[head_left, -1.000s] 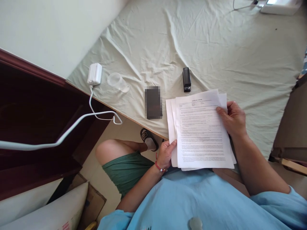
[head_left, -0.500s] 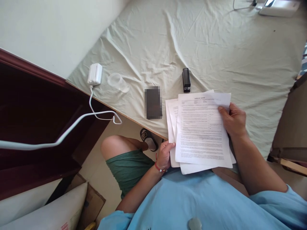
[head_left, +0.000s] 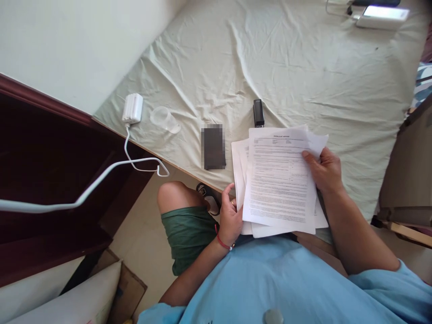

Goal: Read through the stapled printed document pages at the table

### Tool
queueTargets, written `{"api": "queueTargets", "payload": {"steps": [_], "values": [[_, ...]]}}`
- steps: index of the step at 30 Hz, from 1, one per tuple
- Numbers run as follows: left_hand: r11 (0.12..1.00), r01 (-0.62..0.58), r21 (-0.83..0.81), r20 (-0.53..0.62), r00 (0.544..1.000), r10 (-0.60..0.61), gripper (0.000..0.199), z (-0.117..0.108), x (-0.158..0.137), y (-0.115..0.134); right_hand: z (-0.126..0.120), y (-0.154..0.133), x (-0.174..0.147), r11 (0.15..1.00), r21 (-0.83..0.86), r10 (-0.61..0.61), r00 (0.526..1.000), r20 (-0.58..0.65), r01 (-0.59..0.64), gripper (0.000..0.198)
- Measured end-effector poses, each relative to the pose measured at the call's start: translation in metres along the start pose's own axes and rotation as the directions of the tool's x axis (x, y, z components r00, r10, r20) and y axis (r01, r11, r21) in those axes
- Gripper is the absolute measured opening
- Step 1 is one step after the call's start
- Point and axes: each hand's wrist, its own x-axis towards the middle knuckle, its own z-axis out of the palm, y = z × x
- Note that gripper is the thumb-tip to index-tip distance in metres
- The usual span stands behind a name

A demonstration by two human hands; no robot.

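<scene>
A loose stack of printed sheets (head_left: 278, 184) lies across my lap and the near table edge, its sheets fanned out of line. My right hand (head_left: 326, 168) grips the upper right side of the sheets, thumb on top and fingers behind. At the lower left edge, my left hand (head_left: 231, 217) is closed on the sheets, one finger lifted off and the thumb mostly hidden by paper. Just beyond the top edge of the paper stands a black stapler (head_left: 258, 112), its near end partly covered. A dark, blurred-out flat object (head_left: 213, 147) lies left of the stack.
On the cloth-covered table (head_left: 286, 63) are a clear plastic cup (head_left: 164, 119) lying tilted and a white adapter (head_left: 132, 108) with its cable (head_left: 101, 180) hanging over the edge. A white power bank (head_left: 383, 18) sits far right. A brown chair (head_left: 405, 180) stands at right.
My right hand has shifted the top sheet slightly left, spreading another sheet out behind it. My left hand has turned, with a finger now raised. The stapler's near end has become covered.
</scene>
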Motion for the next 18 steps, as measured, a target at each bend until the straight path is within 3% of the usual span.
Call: {"api": "queueTargets", "payload": {"steps": [2,7,9,14,18], "values": [[1.0,-0.017,0.015,0.023,1.0,0.017,0.101,0.0,0.001,-0.001,0.003,-0.004,0.0,0.992,0.122,0.032,0.999,-0.027,-0.029,0.041],[0.999,-0.054,0.004,0.096,0.994,0.053,0.087,-0.003,0.003,-0.002,0.006,-0.012,-0.001,0.953,0.294,0.089,0.994,-0.059,-0.068,0.043],[0.996,-0.092,0.014,0.11,0.99,0.09,0.079,-0.005,0.003,-0.003,0.007,-0.013,-0.001,0.947,0.313,0.096,0.993,-0.072,-0.068,0.041],[0.996,-0.083,0.027,0.175,0.982,0.077,0.032,-0.006,0.004,-0.003,0.01,-0.014,-0.002,0.946,0.315,0.106,0.992,-0.072,-0.078,0.039],[0.993,-0.069,0.096,0.097,0.993,0.06,0.025,-0.009,0.006,-0.002,0.009,-0.011,-0.002,0.959,0.274,0.094,0.993,-0.074,-0.07,0.043]]}}
